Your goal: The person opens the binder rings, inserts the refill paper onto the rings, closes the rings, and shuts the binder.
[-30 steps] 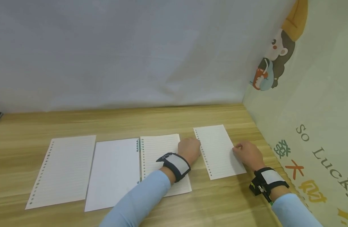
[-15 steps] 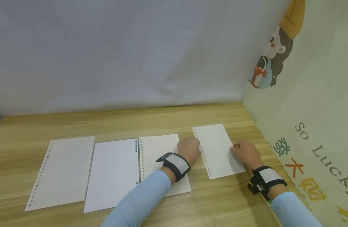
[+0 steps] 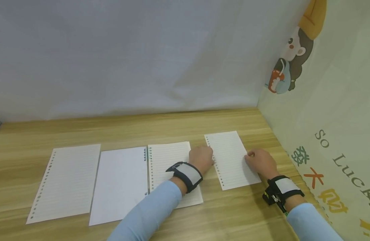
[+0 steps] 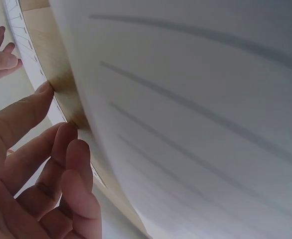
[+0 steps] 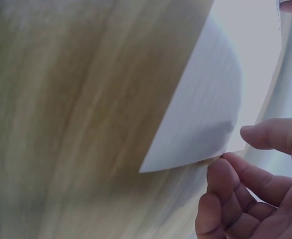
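A loose ruled sheet of paper (image 3: pixel 230 160) with punched holes lies on the table at the right in the head view. At its holed left edge is my left hand (image 3: pixel 201 160). The left wrist view shows that thumb (image 4: pixel 44 94) and forefinger touching the edge a little apart, the other fingers loosely curled. My right hand (image 3: pixel 261 163) is at the sheet's right edge. In the right wrist view its forefinger is at the paper's edge, while the thumb (image 5: pixel 265 133) overlaps the sheet with a gap between the two tips. An open ring notebook (image 3: pixel 169 157) lies under my left wrist.
The notebook's left side shows a blank white page (image 3: pixel 121 184) beside the green rings (image 3: pixel 145 154). Farther left lies another holed ruled sheet (image 3: pixel 67 180). A pale curtain (image 3: pixel 127 60) closes off the table's back, and a printed wall covering (image 3: pixel 332 110) runs along the right.
The head view has shifted slightly. Both hands stay at the sheet's edges, and the papers have not visibly moved on the table.
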{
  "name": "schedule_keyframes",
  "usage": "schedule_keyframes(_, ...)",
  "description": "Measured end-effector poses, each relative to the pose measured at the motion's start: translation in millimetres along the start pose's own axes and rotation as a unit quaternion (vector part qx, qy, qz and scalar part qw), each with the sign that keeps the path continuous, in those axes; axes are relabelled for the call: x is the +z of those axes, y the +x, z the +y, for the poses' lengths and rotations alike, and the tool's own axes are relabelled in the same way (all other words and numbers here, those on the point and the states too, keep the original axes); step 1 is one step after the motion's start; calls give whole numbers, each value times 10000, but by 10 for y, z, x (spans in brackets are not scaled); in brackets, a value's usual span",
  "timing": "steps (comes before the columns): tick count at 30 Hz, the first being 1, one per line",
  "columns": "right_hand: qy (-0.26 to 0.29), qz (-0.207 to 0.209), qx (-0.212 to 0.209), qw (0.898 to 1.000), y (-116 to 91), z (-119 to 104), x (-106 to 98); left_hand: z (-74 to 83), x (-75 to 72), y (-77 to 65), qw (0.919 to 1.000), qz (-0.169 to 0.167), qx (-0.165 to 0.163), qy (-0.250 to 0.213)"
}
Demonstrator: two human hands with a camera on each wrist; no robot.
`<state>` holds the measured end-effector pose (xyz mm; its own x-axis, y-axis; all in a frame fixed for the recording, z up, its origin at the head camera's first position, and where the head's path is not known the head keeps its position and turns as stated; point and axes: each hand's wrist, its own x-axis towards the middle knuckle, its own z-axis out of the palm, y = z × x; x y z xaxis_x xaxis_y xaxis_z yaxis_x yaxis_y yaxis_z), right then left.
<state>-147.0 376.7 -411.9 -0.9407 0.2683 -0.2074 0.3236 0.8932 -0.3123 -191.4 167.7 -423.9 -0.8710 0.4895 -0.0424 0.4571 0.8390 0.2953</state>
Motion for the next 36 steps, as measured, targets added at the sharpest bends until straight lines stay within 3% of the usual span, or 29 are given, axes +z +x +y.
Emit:
schedule_keyframes(18, 233, -7, 37, 9997, 8, -17, 20, 10, -12, -16, 9999, -75, 53, 59)
schedule_keyframes(36, 361, -295, 340, 9983, 45, 4, 13, 0, 8, -6, 9999, -119, 55, 41)
